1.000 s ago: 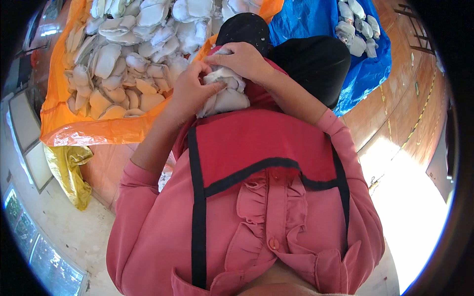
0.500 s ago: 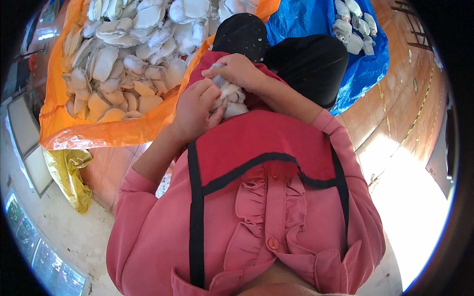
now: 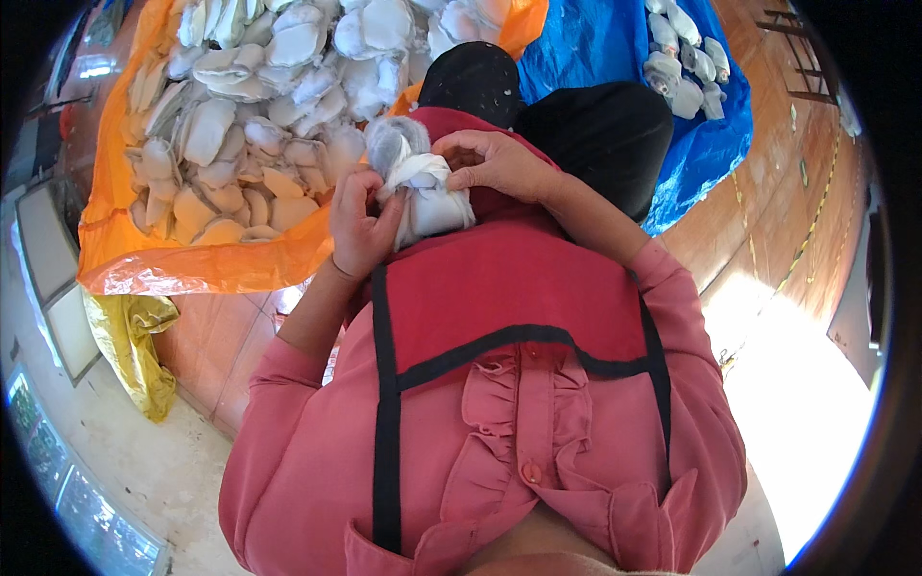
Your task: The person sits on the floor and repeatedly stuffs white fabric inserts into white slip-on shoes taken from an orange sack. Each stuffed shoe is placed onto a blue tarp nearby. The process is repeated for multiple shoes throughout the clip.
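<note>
A bundle of white fabric pads (image 3: 434,209) rests in my lap, with a white cloth strip (image 3: 419,173) wrapped and twisted round its middle. Its far end is greyish and fluffy. My left hand (image 3: 367,228) grips the bundle's left side, thumb and fingers closed at the strip. From the right, my right hand (image 3: 501,167) pinches the strip between thumb and fingers. The fingertips partly cover the place where the strip crosses, so I cannot see whether it is knotted.
Many loose white pads (image 3: 206,130) lie heaped on an orange tarp (image 3: 192,269) at the front left. Several tied bundles (image 3: 687,99) sit on a blue tarp (image 3: 581,48) at the far right. A yellow bag (image 3: 134,350) lies on the tiled floor (image 3: 206,336) to my left.
The bundle has turned, so its grey far end and the wrapped strip now show. My right hand has moved right and nearer; my left hand has lowered slightly.
</note>
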